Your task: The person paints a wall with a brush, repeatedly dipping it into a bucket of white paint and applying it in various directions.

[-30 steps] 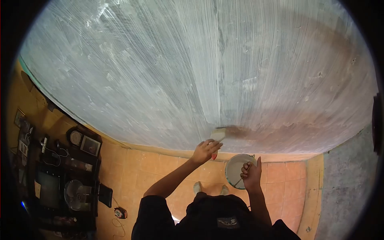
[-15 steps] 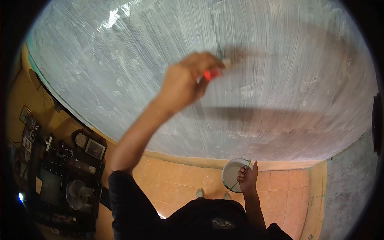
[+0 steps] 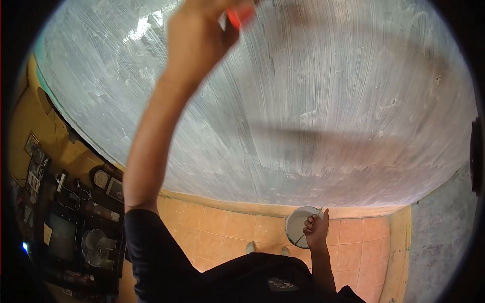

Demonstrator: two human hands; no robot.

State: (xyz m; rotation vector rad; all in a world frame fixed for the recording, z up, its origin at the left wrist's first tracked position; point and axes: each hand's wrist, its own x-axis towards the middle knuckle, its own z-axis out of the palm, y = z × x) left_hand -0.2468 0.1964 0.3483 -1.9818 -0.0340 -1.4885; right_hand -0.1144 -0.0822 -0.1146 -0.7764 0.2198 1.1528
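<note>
High up in front of me, my left hand (image 3: 202,35) is closed around a red-handled paintbrush (image 3: 241,15). Its fingertips and the brush's far end run past or near the top edge of the view, blurred. Behind it is a wall (image 3: 313,101) covered in streaky whitish-grey paint strokes over a darker base. Low on the right, my right hand (image 3: 316,231) grips the thin wire handle of a bucket (image 3: 291,232), thumb pointing up. Pale paint (image 3: 301,219) shows inside the bucket, and the hand covers part of its right side.
Orange floor tiles (image 3: 237,227) run along the wall's foot, with my feet (image 3: 250,247) just behind the bucket. At the left stand a fan (image 3: 95,247), a television (image 3: 61,235), a clock (image 3: 101,179) and cables on dark furniture. A grey wall section (image 3: 439,242) lies at the right.
My left hand has moved up and to the left with the paintbrush, along the wall. The bucket and right hand have shifted slightly right and down in the view.
</note>
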